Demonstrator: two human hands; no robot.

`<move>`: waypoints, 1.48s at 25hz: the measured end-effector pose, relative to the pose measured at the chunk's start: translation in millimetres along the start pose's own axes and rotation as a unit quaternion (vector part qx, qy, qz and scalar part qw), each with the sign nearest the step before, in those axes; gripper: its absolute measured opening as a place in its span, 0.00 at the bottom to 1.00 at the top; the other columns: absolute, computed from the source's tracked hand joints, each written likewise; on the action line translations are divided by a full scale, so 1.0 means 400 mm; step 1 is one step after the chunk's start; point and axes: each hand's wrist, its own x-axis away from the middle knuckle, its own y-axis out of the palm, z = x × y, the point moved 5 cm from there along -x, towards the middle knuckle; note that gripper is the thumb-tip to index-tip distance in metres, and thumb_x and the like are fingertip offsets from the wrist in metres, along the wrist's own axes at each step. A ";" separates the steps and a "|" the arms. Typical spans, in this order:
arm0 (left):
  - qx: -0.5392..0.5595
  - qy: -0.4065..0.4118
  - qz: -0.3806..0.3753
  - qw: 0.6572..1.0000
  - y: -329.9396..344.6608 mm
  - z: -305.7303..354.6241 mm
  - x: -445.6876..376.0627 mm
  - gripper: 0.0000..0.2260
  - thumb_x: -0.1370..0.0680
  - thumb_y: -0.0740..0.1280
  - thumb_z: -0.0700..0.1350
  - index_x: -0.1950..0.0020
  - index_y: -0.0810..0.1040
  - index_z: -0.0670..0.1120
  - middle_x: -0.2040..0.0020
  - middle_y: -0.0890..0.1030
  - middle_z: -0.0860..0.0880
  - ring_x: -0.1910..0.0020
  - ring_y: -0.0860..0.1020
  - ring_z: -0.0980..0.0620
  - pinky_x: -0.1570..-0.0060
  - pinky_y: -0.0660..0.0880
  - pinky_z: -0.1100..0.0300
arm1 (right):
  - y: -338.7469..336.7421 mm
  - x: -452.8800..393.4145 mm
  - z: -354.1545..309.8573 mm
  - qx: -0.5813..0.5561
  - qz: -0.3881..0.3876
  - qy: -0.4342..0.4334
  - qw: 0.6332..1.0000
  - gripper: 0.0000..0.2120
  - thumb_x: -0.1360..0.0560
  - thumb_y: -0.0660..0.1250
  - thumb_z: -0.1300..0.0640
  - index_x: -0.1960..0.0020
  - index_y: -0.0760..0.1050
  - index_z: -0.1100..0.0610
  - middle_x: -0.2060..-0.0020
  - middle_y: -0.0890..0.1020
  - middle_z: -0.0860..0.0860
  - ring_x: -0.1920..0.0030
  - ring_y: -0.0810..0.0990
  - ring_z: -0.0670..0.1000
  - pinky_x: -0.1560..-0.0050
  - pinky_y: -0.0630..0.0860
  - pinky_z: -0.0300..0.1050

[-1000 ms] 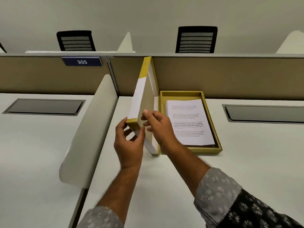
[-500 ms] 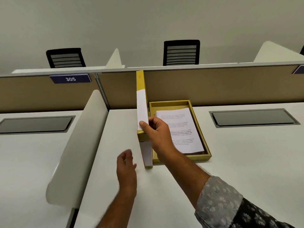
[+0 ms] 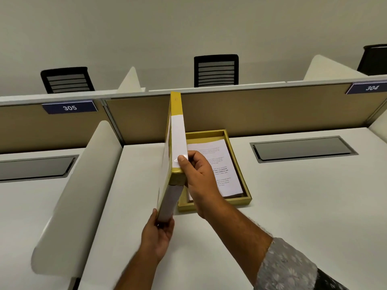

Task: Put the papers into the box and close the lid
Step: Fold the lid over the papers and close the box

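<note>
A shallow gold box (image 3: 238, 164) lies open on the white desk, with a stack of printed white papers (image 3: 217, 164) inside it. The gold and white lid (image 3: 177, 139) stands on edge, nearly upright, along the box's left side. My right hand (image 3: 199, 181) grips the lid's near upper corner, thumb on the white band. My left hand (image 3: 159, 235) holds the lid's lower near corner from below. My right forearm hides the box's near left corner.
A tan partition (image 3: 251, 114) with number plates 305 (image 3: 69, 107) and 304 (image 3: 371, 88) runs behind the box. A white curved divider (image 3: 83, 176) stands on the left. Dark cable flaps (image 3: 303, 148) are set into the desk. Black chairs (image 3: 215, 70) stand beyond the partition.
My left hand, off the lid half a second ago, has come back up and taken the lid's lower corner. The lid stays nearly upright. The view has shifted to the right.
</note>
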 end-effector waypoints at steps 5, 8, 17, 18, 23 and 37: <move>-0.026 0.067 0.025 0.997 0.024 0.012 0.002 0.15 0.16 0.68 0.50 0.36 0.79 0.41 0.40 0.84 0.37 0.47 0.84 0.42 0.65 0.86 0.55 | -0.117 0.001 0.006 -0.034 -0.027 0.047 0.998 0.08 0.16 0.67 0.49 0.39 0.80 0.49 0.42 0.85 0.51 0.39 0.86 0.54 0.38 0.86 0.55; -0.095 0.116 0.028 0.988 0.047 0.021 0.005 0.12 0.15 0.67 0.49 0.41 0.82 0.42 0.41 0.85 0.39 0.45 0.85 0.42 0.65 0.86 0.55 | -0.233 -0.004 0.031 -0.058 -0.008 0.081 0.995 0.10 0.15 0.66 0.51 0.37 0.80 0.52 0.40 0.86 0.53 0.38 0.86 0.55 0.40 0.86 0.56; -0.329 0.182 0.090 0.922 0.103 -0.001 -0.031 0.11 0.16 0.67 0.52 0.39 0.83 0.47 0.43 0.85 0.41 0.46 0.85 0.38 0.60 0.85 0.51 | -0.536 -0.011 0.192 0.004 0.029 0.194 0.981 0.24 0.29 0.81 0.46 0.39 0.79 0.56 0.45 0.89 0.54 0.48 0.91 0.53 0.54 0.87 0.45; -0.346 0.189 0.097 0.914 0.110 -0.008 -0.043 0.13 0.16 0.68 0.53 0.37 0.82 0.47 0.43 0.85 0.41 0.45 0.85 0.37 0.58 0.85 0.50 | -0.556 -0.019 0.206 0.011 0.034 0.205 0.978 0.21 0.26 0.80 0.48 0.39 0.79 0.56 0.44 0.89 0.54 0.49 0.91 0.53 0.55 0.86 0.44; -0.413 0.220 0.111 0.877 0.145 -0.024 -0.119 0.19 0.18 0.70 0.54 0.32 0.81 0.44 0.43 0.83 0.39 0.50 0.85 0.34 0.62 0.85 0.49 | -0.630 -0.078 0.230 0.046 0.079 0.213 0.973 0.24 0.23 0.78 0.50 0.30 0.75 0.54 0.45 0.86 0.55 0.51 0.90 0.54 0.56 0.87 0.44; -0.581 0.282 0.135 0.751 0.152 -0.024 -0.167 0.15 0.16 0.66 0.55 0.44 0.86 0.46 0.68 0.84 0.45 0.72 0.81 0.44 0.73 0.78 0.53 | -0.637 -0.165 0.246 0.388 0.044 0.152 0.908 0.26 0.17 0.66 0.43 0.21 0.69 0.47 0.34 0.80 0.53 0.40 0.84 0.52 0.40 0.82 0.45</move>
